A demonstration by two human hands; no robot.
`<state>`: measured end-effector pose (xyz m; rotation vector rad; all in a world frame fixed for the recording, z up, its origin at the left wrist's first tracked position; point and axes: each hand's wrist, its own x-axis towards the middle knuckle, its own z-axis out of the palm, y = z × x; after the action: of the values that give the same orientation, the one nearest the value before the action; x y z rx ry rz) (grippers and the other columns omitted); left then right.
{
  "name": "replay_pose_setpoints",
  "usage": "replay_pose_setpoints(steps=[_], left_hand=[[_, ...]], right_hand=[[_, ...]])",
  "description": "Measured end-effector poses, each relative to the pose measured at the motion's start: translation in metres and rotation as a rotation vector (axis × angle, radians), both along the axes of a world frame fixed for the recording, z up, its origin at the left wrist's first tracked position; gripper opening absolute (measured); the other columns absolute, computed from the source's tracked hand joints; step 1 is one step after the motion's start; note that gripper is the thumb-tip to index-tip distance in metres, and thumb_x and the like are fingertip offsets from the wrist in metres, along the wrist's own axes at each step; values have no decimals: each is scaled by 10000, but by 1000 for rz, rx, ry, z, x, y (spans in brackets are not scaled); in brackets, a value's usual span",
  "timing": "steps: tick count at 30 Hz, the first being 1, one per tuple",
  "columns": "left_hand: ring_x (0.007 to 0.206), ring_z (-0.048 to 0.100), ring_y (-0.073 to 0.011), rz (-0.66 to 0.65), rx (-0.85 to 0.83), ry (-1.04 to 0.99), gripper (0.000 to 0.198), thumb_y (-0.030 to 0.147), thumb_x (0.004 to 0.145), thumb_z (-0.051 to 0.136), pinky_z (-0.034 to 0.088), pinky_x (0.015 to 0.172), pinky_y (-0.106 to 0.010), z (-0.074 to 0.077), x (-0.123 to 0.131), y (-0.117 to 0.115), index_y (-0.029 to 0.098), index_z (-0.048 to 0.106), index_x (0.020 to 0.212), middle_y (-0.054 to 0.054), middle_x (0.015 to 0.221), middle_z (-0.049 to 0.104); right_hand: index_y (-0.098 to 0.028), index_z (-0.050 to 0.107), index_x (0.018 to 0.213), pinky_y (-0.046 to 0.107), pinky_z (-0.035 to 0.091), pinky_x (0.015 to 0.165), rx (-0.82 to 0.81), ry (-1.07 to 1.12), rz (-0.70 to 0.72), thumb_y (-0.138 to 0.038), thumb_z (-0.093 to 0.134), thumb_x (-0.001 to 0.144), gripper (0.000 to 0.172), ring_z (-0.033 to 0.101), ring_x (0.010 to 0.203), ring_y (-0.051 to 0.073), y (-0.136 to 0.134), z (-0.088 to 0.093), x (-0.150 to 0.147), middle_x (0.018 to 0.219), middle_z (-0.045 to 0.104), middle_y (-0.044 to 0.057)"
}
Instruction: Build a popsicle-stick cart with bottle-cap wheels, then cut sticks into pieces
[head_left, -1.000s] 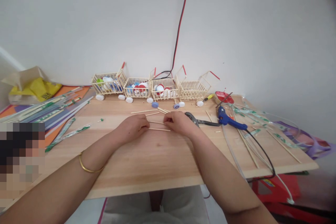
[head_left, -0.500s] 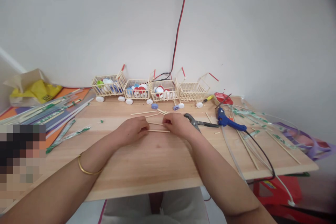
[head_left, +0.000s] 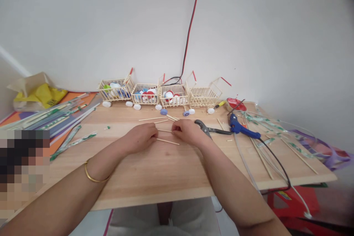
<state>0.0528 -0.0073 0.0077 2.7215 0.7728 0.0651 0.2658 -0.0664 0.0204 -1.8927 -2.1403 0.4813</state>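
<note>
My left hand (head_left: 143, 136) has its fingers closed on the left end of a thin wooden stick (head_left: 168, 141), which slants down to the right with its far end free. Above it, a second stick (head_left: 165, 130) runs between my hands. My right hand (head_left: 184, 131) pinches this upper stick at its right end. More loose sticks (head_left: 152, 118) lie just beyond my fingers. Grey pliers (head_left: 203, 127) rest right beside my right hand. Four small stick carts stand in a row at the back, among them one with white and red caps (head_left: 174, 97) and one without caps (head_left: 203, 96).
A blue glue gun (head_left: 243, 129) with a black cable lies to the right, near a red bowl (head_left: 236, 105) and a yellow-handled tool (head_left: 220, 104). Wrapped sticks (head_left: 69, 142) and a yellow bag (head_left: 47, 97) are at left. A blurred person shows at the left edge.
The lower stick's right end has come away from my right hand and now points down to the right. My hands have hardly moved; the view has shifted slightly.
</note>
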Motion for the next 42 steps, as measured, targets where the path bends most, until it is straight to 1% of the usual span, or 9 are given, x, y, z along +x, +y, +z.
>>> replay_pose_setpoints(steps=[7, 11, 15, 21, 25, 29, 34, 39, 42], left_hand=[[875, 593, -217, 11, 3, 46, 140, 180, 849, 474, 434, 756, -317, 1, 1, -4, 178, 613, 835, -67, 911, 646], [851, 596, -211, 54, -5, 52, 131, 201, 859, 487, 433, 725, -309, 2, 0, -5, 179, 616, 866, -63, 917, 649], [874, 596, -215, 23, 14, 57, 148, 184, 866, 470, 432, 737, -314, 1, 0, -3, 182, 618, 851, -64, 921, 649], [860, 588, -222, -64, 76, 33, 153, 159, 867, 458, 424, 734, -327, -9, -3, -6, 182, 602, 822, -66, 894, 642], [840, 585, -224, -18, 67, 3, 138, 167, 872, 462, 422, 729, -333, -10, -3, -6, 185, 592, 829, -68, 887, 636], [825, 568, -214, 62, 59, -49, 128, 134, 859, 470, 420, 736, -322, -4, -2, 0, 180, 577, 805, -63, 854, 630], [864, 554, -212, -34, 42, -62, 135, 127, 865, 480, 424, 778, -319, 0, -2, 3, 167, 594, 804, -75, 880, 636], [870, 559, -208, -47, 16, -55, 163, 140, 878, 473, 430, 770, -314, -3, -2, 0, 163, 625, 824, -78, 889, 633], [870, 558, -209, -43, 11, -56, 164, 160, 883, 476, 430, 771, -318, -1, -3, 0, 165, 628, 822, -75, 885, 624]], right_hand=[[-157, 696, 762, 219, 343, 593, 3, 35, 7, -134, 598, 766, 101, 567, 667, 132, 1, -2, 0, 741, 687, 33], [-158, 695, 763, 221, 342, 596, 2, 30, 9, -146, 603, 772, 93, 564, 669, 132, 1, -3, 2, 749, 688, 36], [-158, 696, 767, 221, 340, 595, -4, 23, 18, -148, 600, 775, 96, 561, 669, 133, 2, -4, 2, 750, 689, 38], [-152, 696, 771, 229, 349, 610, -3, -5, 20, -133, 590, 777, 107, 570, 692, 145, 1, -2, 0, 778, 697, 51], [-152, 685, 770, 233, 357, 636, -7, -25, 24, -121, 570, 787, 120, 572, 722, 154, 0, 0, -1, 802, 693, 61], [-149, 660, 801, 226, 353, 645, 38, 9, -3, -78, 521, 794, 156, 563, 736, 147, 0, 2, 2, 811, 681, 60], [-150, 661, 788, 216, 343, 623, 18, 81, 23, -53, 539, 767, 157, 545, 695, 128, -1, 4, 5, 758, 667, 27], [-150, 689, 786, 215, 355, 628, -28, 149, 93, -71, 582, 767, 134, 542, 659, 116, -1, 2, 2, 724, 664, 12], [-153, 694, 792, 220, 372, 654, 54, 203, 77, -95, 577, 794, 130, 570, 706, 124, 1, 1, 7, 772, 685, 24]])
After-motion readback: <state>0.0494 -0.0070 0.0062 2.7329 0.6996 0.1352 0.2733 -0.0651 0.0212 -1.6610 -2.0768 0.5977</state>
